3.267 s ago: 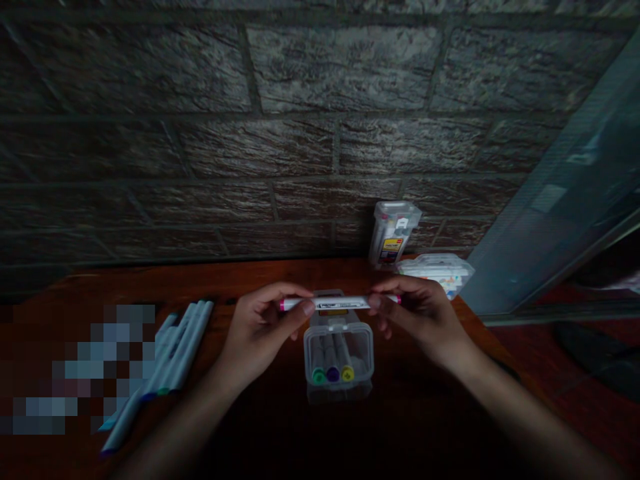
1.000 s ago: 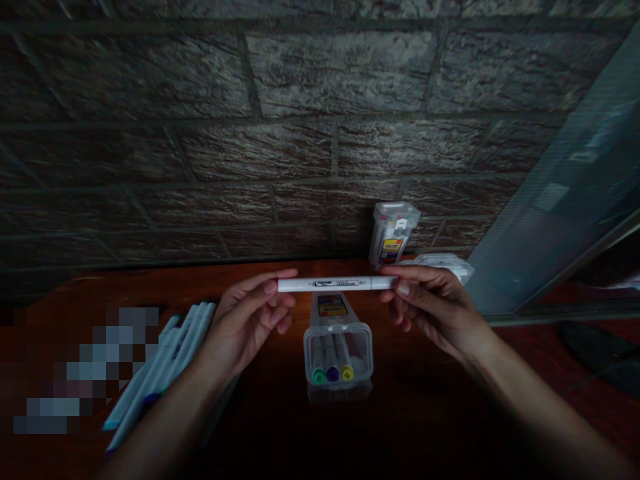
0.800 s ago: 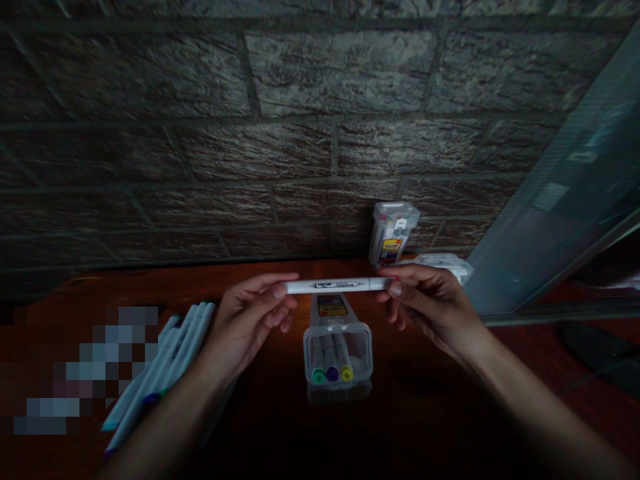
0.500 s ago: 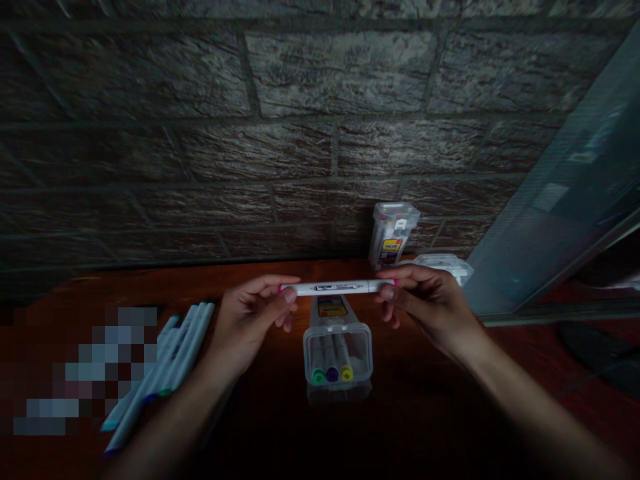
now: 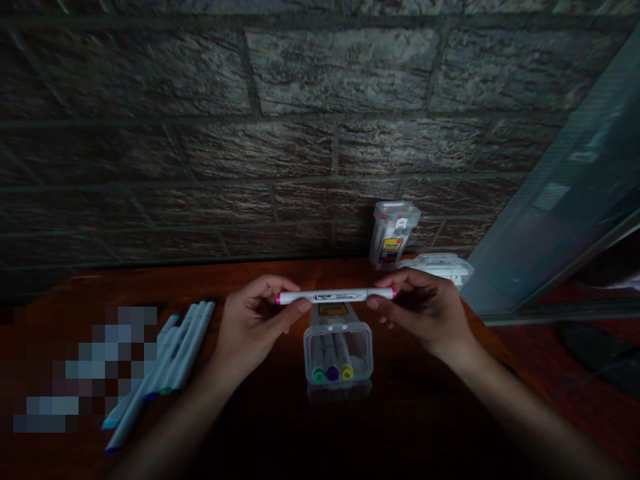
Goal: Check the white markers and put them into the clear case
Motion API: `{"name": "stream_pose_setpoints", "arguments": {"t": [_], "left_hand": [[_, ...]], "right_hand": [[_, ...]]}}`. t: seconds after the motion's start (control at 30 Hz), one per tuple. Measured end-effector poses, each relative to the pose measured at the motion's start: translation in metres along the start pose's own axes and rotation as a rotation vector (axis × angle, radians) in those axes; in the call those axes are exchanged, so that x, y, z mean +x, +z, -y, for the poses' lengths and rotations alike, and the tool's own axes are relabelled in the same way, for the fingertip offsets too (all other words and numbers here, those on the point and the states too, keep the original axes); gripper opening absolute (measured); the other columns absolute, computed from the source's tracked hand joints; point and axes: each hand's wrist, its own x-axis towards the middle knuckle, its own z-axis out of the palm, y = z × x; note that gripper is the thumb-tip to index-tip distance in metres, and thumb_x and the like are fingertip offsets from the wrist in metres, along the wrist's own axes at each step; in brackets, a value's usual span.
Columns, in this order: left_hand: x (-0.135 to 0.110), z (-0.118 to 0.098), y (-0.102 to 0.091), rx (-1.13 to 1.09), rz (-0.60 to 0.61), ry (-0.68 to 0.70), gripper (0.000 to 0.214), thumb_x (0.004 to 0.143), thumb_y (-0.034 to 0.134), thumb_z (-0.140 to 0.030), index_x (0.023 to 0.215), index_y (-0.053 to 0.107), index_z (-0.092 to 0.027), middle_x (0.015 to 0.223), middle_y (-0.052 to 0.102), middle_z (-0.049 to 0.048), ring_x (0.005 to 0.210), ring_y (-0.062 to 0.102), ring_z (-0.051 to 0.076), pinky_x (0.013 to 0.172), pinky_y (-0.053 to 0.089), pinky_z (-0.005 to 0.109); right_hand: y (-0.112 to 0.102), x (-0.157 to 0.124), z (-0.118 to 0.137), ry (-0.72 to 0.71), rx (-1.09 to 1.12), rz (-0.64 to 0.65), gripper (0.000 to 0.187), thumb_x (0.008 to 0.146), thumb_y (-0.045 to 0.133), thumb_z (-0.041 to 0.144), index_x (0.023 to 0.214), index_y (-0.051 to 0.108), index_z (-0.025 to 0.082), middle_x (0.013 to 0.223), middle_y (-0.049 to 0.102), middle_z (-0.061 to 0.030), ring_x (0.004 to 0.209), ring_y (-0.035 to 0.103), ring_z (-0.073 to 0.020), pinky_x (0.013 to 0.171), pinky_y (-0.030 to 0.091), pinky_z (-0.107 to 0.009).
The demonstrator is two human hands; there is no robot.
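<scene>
One pink-ended marker (image 5: 340,295) is held level above the rear of the clear case (image 5: 363,348), its ends pinched between closed thumbs and fingers of the left hand (image 5: 255,317) and right hand (image 5: 427,312). Three capped markers (image 5: 333,360) are contained in the case. Beyond it, rightward, one upright box (image 5: 391,248) and one low box (image 5: 445,262), partly hidden by the right hand, are seen. Loose markers (image 5: 197,343) left of it are partly pixelated; their total cannot be told.

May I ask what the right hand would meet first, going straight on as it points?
Beyond the marker the right hand holds, probably the left hand, at the other end; depth is hard to judge.
</scene>
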Motion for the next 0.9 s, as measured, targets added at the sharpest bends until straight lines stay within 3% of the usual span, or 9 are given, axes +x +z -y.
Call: {"name": "stream_pose_setpoints", "arguments": {"t": [0.23,0.63,0.9], "left_hand": [[-0.0027,0.0012,0.0018,0.034,0.030,0.023,0.012,0.082,0.082,-0.022,0.087,0.072,-0.020,0.061,0.065,-0.0044,0.047,0.055,0.008,0.046,0.042,0.019],[-0.0042,0.0075,-0.0011,0.135,0.045,0.067,0.016,0.081,0.083,-0.022,0.096,0.079,-0.023,0.079,0.076,-0.0011,0.059,0.063,0.010,0.051,0.046,0.019],[-0.0040,0.0025,-0.0004,0.067,0.052,0.026,0.014,0.081,0.083,-0.023,0.095,0.080,-0.020,0.071,0.074,-0.0010,0.049,0.060,0.008,0.047,0.047,0.018]], "right_hand": [[0.0007,-0.0008,-0.0029,-0.031,-0.043,-0.014,0.022,0.075,0.091,0.026,0.085,0.073,0.019,0.067,0.071,0.0000,0.050,0.061,-0.0105,0.046,0.049,-0.022],[0.0027,-0.0016,-0.0003,-0.083,-0.034,0.022,0.015,0.077,0.088,0.018,0.089,0.078,0.020,0.067,0.075,0.0008,0.048,0.062,-0.0090,0.045,0.050,-0.019],[0.0022,-0.0006,-0.0011,-0.088,-0.046,0.017,0.014,0.077,0.088,0.018,0.086,0.079,0.020,0.065,0.074,0.0015,0.048,0.061,-0.0085,0.045,0.048,-0.018]]}}
